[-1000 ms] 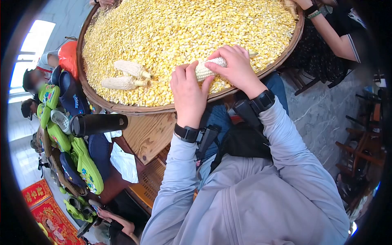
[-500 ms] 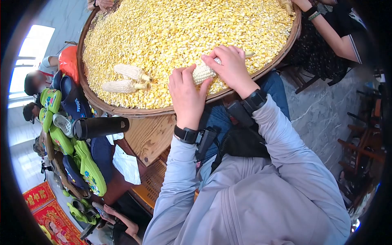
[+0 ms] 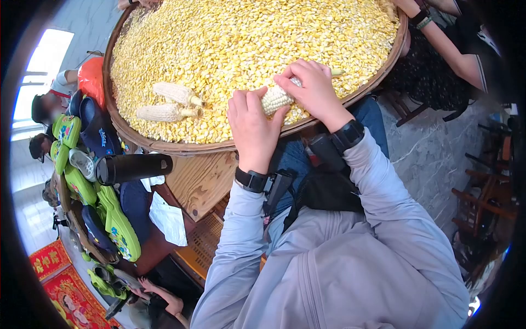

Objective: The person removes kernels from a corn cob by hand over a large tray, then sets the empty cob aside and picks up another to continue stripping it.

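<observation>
A pale ear of corn [image 3: 275, 100] with kernels on it lies between my two hands, near the front rim of a round woven tray [image 3: 181, 148]. My left hand [image 3: 253, 123] is closed round its left end. My right hand [image 3: 312, 89] grips the other end from above, and a greenish stalk tip shows past the fingers. Loose yellow corn kernels [image 3: 230, 49] cover the tray under both hands. Left of my left hand rest two bare corncobs, an upper cob [image 3: 174, 94] and a lower cob [image 3: 164, 113].
A black bottle [image 3: 134, 168] lies beside the tray at the left, among green shoes [image 3: 118, 222] and dark blue shoes. Another person's hand [image 3: 408, 6] reaches the far right rim; another hand is at the far left. Wooden chairs [image 3: 482, 192] stand at the right.
My hands and the ear of corn have shifted very slightly to the right, both still gripping it. The two bare cobs lie as before.
</observation>
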Demonstrator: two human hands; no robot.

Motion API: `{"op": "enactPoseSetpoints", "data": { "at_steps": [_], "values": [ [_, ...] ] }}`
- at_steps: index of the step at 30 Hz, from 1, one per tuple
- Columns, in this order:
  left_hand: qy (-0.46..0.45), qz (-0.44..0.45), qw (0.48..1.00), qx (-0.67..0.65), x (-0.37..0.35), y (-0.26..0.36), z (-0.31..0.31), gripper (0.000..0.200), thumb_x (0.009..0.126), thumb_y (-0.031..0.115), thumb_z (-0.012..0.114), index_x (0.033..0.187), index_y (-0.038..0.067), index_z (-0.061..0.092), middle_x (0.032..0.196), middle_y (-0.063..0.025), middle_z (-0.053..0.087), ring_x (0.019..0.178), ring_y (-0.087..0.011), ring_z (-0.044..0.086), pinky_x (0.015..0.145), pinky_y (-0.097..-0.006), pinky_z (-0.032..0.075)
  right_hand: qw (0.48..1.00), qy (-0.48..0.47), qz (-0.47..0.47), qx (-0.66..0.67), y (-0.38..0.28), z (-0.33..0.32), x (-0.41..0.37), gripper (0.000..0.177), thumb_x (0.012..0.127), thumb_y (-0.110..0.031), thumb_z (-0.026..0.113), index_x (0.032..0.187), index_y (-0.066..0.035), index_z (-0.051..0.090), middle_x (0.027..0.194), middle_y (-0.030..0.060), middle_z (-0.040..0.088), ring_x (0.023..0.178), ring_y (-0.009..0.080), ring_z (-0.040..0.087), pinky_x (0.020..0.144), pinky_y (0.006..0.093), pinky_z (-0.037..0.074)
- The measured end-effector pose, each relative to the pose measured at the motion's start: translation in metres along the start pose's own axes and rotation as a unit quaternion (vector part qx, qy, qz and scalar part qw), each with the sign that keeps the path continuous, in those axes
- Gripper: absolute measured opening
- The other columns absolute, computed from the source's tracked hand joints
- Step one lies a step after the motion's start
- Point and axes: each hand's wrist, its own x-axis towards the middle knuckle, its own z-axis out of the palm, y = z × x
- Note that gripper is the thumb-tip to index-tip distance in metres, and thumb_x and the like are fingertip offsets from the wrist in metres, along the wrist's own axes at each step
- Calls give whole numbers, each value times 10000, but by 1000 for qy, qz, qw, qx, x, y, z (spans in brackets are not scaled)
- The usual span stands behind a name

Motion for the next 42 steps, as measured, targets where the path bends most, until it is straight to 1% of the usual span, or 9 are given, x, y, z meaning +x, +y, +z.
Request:
{"op": "enactPoseSetpoints", "data": {
  "at_steps": [4,7,16,19,21,28,33,36,42],
  "values": [
    [0,-4,1000,2,0,0,1,555,702,250,932,1138,59,648,1044,-132,563,1010,-346,562,861,-458,459,997,-33,-72,-2,0,-15,-5,297,869,-449,791,918,-164,722,939,15,647,1027,251,608,1016,418,343],
    [-7,-6,1000,1,0,1,1,559,706,252,929,1147,56,646,1042,-134,561,1010,-349,560,862,-458,458,998,-33,-53,4,-1,-13,-5,312,838,-483,795,879,-181,729,932,26,652,1038,264,614,1017,431,364],
    [9,-2,1000,3,-2,3,2,567,657,231,948,1094,57,631,1033,-138,559,1008,-362,554,869,-463,458,998,17,6,-55,-9,5,-2,279,945,-367,710,842,-109,694,901,25,648,985,270,602,960,439,385],
    [5,-14,1000,12,-1,5,2,555,665,217,942,1097,56,633,1034,-138,559,1010,-364,554,877,-466,460,1000,-17,2,-11,-4,-6,-3,290,903,-413,751,876,-128,708,922,27,644,1008,270,604,976,435,384],
    [14,-7,1000,10,-1,4,2,543,675,206,935,1102,55,636,1037,-139,559,1012,-363,556,879,-467,463,995,-41,-90,4,0,-15,-6,305,865,-443,795,957,-161,723,969,16,636,1046,259,602,985,412,368],
    [8,-13,1000,12,0,3,3,547,679,209,934,1112,53,638,1044,-140,560,1011,-361,554,875,-465,463,997,-58,-45,-15,-4,-10,-6,358,787,-502,818,940,-190,732,1000,32,642,1078,273,594,1020,421,370],
    [10,-6,1000,13,-3,5,2,575,684,264,951,1102,30,632,1034,-146,574,1008,-371,557,878,-466,468,997,-1,10,-74,-9,7,-2,239,952,-357,678,902,-130,734,942,59,668,1018,284,617,971,431,382],
    [0,-5,1000,12,-2,3,1,578,708,280,941,1128,26,637,1054,-152,591,1020,-366,565,887,-464,471,999,17,-29,-41,-5,6,1,262,1000,-302,610,880,-102,730,916,69,675,986,298,623,932,442,399],
    [-66,-6,997,-39,8,-18,-7,524,795,291,891,1179,33,646,1085,-156,635,1034,-364,602,889,-453,494,997,40,-66,30,-6,-12,-5,219,988,-308,661,951,-97,705,976,63,667,1043,299,611,977,460,400]
  ]
}}
